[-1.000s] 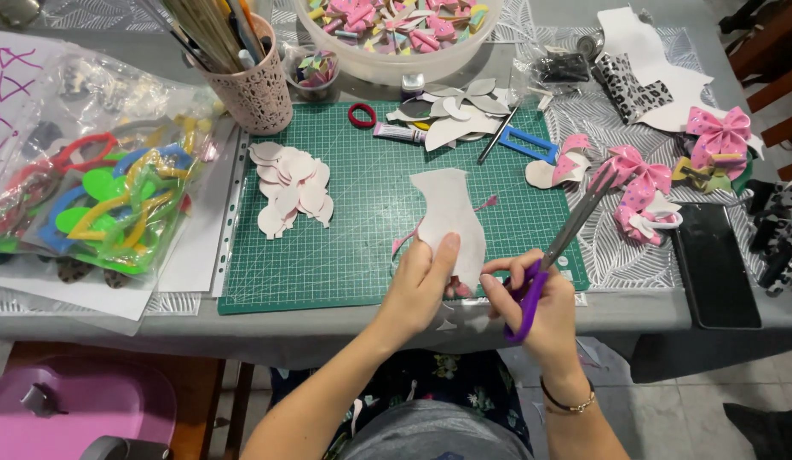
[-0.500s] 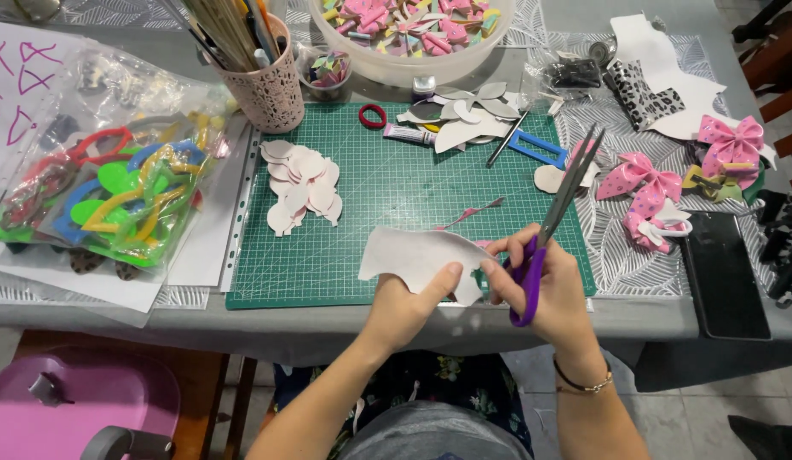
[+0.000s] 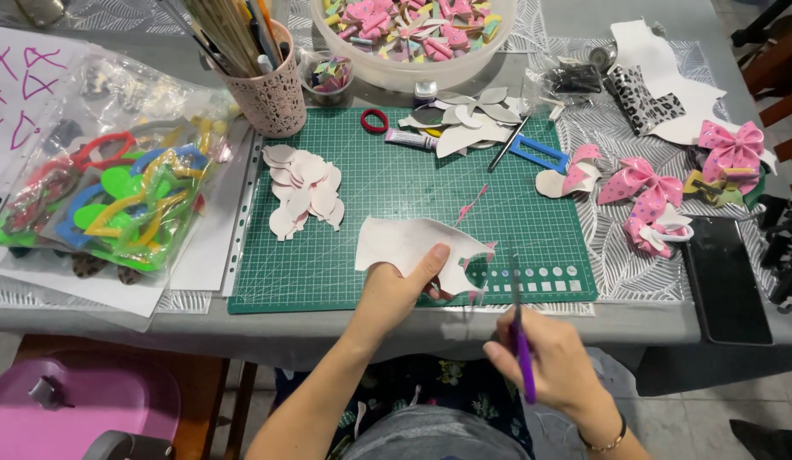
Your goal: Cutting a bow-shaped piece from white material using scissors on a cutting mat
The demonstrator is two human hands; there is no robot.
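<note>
My left hand (image 3: 400, 290) pinches a pale pink cut sheet (image 3: 413, 243) by its near edge, holding it flat over the green cutting mat (image 3: 370, 179). My right hand (image 3: 549, 362) grips purple-handled scissors (image 3: 519, 328) with the blades pointing away from me, just right of the sheet and apart from it. The sheet's right edge shows a curved cut-out. A thin pink offcut (image 3: 472, 204) lies on the mat beyond the sheet.
Pale petal cut-outs (image 3: 302, 187) are piled on the mat. A pink cup of tools (image 3: 264, 81), a bowl of bows (image 3: 413, 34), plastic sleeves with coloured templates (image 3: 115, 204), pink bows (image 3: 643, 192) and a black phone (image 3: 726, 277) surround it.
The sheet went from upright to lying flat in my left hand. My right hand pulled the scissors back from the sheet toward me, off the table edge.
</note>
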